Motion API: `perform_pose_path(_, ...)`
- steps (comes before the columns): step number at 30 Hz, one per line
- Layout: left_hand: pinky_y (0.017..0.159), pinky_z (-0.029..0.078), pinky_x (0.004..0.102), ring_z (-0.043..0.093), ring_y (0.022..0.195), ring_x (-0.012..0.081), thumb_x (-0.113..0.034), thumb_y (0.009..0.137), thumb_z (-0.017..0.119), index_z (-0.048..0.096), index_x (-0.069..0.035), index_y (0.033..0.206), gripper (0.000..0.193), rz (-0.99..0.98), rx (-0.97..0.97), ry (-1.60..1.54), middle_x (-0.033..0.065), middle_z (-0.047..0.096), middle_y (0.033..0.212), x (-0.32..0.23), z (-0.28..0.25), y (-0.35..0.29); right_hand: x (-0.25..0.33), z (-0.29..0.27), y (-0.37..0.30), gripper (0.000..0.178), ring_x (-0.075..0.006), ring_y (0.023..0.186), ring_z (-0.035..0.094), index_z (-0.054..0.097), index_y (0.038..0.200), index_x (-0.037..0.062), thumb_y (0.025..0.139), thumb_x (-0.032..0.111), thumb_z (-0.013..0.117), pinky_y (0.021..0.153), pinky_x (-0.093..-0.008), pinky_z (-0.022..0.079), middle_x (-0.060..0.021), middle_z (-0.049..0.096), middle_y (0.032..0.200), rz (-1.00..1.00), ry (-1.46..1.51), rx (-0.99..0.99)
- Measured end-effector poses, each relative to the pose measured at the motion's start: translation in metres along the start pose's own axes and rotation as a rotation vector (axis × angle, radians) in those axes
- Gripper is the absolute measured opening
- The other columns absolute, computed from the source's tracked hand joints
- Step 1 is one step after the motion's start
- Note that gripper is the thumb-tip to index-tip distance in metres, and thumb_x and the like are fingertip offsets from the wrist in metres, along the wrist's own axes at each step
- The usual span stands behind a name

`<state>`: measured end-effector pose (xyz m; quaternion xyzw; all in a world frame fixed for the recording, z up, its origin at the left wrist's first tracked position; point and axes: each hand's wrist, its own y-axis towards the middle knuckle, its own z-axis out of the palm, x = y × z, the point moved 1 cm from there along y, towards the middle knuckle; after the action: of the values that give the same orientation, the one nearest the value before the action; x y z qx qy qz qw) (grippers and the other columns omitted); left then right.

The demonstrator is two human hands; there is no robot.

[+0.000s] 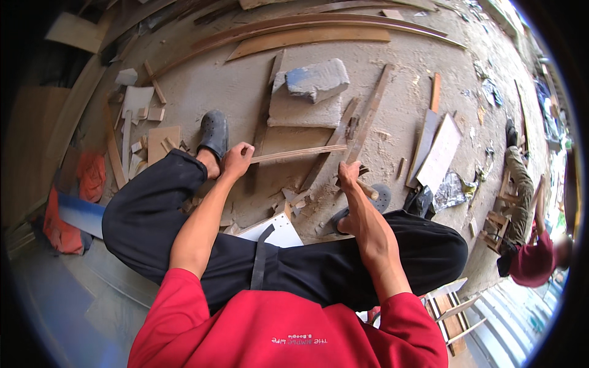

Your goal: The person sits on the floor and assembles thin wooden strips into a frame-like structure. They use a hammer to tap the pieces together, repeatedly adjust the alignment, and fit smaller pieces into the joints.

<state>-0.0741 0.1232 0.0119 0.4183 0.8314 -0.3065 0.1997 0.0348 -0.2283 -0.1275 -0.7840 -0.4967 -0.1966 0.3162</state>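
Observation:
My left hand (238, 161) is closed round one end of a thin, pale wooden strip (294, 154). Rightward from it, the strip extends over the floor, its far end just above my right hand (350, 173). That hand is closed on a tool with a rounded wooden handle (369, 191) and a dark part beside the fingers; its exact kind is mostly hidden. Below the strip, between my legs, lies a white board (286, 232) with small holes. A dark strap (261, 254) hangs over my lap.
Ahead sits a rough block (319, 78) on a pale slab (300, 110), with long planks (371, 110) around it. Boards (439, 153) and crumpled foil (451, 190) lie right. Wood offcuts (156, 115) and orange cloth (91, 176) are left. Another person (532, 260) is at far right.

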Motion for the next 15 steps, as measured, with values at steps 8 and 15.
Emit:
perform_pose_path(8, 0.075, 0.05, 0.0284, 0.065, 0.08, 0.0139, -0.021, 0.09, 0.062, 0.067, -0.002, 0.091, 0.019, 0.081, -0.309, -0.451, 0.006, 0.069, 0.084, -0.031, 0.024, 0.025, 0.071, -0.09, -0.027, 0.024, -0.0207, 0.055, 0.062, 0.053, 0.097, -0.0015, 0.081, 0.016, 0.058, 0.046, -0.0337, 0.051, -0.0104, 0.061, 0.069, 0.167, 0.357, 0.209)
perform_pose_path(15, 0.065, 0.047, 0.0281, 0.059, 0.067, 0.0119, -0.023, 0.096, 0.049, 0.057, -0.003, 0.077, 0.029, 0.311, -0.048, -0.883, 0.0047, 0.067, 0.074, -0.119, 0.062, 0.027, 0.096, -0.165, -0.057, 0.038, -0.0155, 0.053, 0.062, 0.061, 0.1, -0.0008, 0.081, 0.03, 0.073, 0.05, -0.0322, 0.051, -0.0078, 0.063, 0.065, -0.12, 0.299, 0.182)
